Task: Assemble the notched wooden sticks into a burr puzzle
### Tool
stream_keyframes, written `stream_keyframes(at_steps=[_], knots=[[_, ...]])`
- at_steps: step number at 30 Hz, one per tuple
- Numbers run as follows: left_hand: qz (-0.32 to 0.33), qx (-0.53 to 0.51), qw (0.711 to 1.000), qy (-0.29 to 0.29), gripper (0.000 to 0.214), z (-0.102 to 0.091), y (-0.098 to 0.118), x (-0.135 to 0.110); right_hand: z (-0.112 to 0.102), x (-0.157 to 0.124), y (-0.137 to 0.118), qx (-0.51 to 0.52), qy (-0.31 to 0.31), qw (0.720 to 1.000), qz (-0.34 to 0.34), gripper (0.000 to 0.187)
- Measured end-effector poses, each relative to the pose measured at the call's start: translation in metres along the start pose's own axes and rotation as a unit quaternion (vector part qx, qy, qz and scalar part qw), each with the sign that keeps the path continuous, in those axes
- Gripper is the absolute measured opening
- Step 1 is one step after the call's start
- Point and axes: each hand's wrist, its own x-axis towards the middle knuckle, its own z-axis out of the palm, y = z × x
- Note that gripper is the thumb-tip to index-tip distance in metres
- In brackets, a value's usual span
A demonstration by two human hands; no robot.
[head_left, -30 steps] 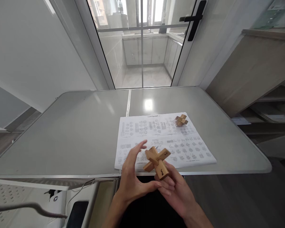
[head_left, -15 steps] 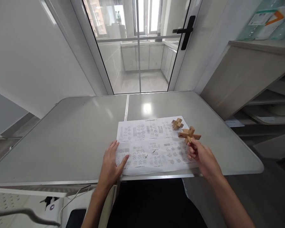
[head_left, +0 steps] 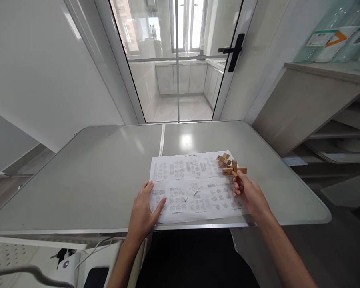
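A cross-shaped wooden burr puzzle (head_left: 234,169) is gripped between the thumb and fingers of my right hand (head_left: 249,194), over the right part of the instruction sheet (head_left: 180,181). Just behind it a second, more compact wooden burr puzzle (head_left: 223,160) rests near the sheet's upper right corner. My left hand (head_left: 146,208) lies flat with thumb spread, across the sheet's left edge, holding nothing. Rows of small printed diagrams cover the white sheet, which has small tears near its middle.
The grey table (head_left: 87,176) has a rounded right corner. Beyond it stands a glass door with a black handle (head_left: 234,52). Shelves with plastic bottles (head_left: 333,44) flank the right side. At lower left are a phone (head_left: 96,277) and a white cable.
My right hand has moved slightly left with the held puzzle, which has turned and now sits closer to the other one. My left hand stays on the sheet. The view has shifted slightly.
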Motion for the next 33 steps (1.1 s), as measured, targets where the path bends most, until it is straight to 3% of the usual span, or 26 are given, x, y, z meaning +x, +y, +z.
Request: stream_keyframes(at_steps=[18, 26, 33], knots=[[0.017, 0.006, 1.0, 0.007, 0.056, -0.001, -0.003, 0.0, 0.005, 0.017, -0.003, 0.025, -0.025, 0.999, 0.023, 0.051], [0.031, 0.027, 0.999, 0.008, 0.054, 0.003, -0.007, -0.001, 0.011, 0.007, -0.006, -0.002, -0.032, 0.999, 0.02, 0.054], [0.051, 0.04, 0.997, 0.028, 0.051, 0.005, -0.011, -0.001, 0.027, -0.02, 0.023, -0.111, -0.107, 0.986, -0.068, 0.054]])
